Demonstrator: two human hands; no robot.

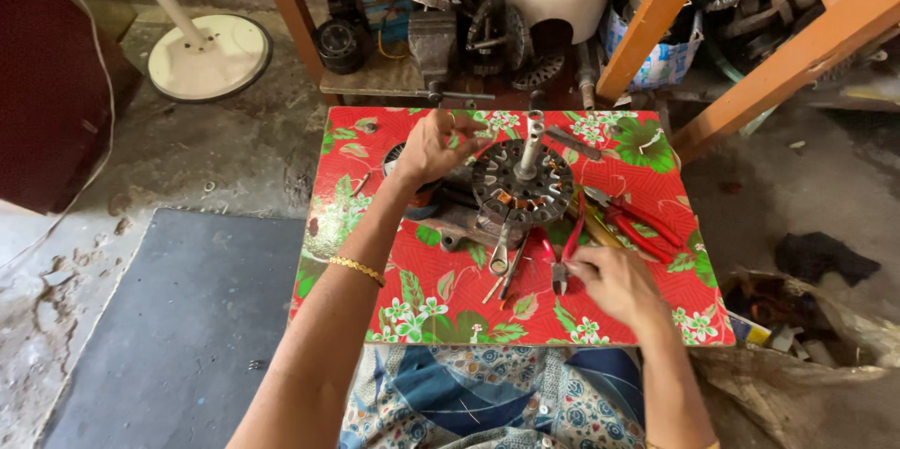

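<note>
A person sits at a low table (656, 313) covered in a red floral cloth. In the middle of it stands a round motor stator (521, 184), dark, with copper showing in its slots and a metal shaft (532, 142) rising upright from its centre.

The left hand (429, 144) hangs above the far left part of the table, just left of the stator. Its fingers are curled in and pinched together near the top edge; whether they hold something small, I cannot tell. A gold bangle (357, 269) sits on that forearm.

The right hand (614, 282) lies low on the near right of the table, fingers bent, its fingertips at the nose of the red-handled pliers (566, 257) that lie in front of the stator. It touches them there but does not look closed around them. Just left of the pliers lie a spanner (501, 252) and a thin tool beside it. More red-handled cutters (637, 222) lie to the right of the stator, apart from the hand.

Behind the table, a shelf under orange wooden beams (806, 46) is crowded with motor parts. A white round fan base (210, 55) stands on the floor to the left, and a grey mat (178, 318) lies beside the table.
</note>
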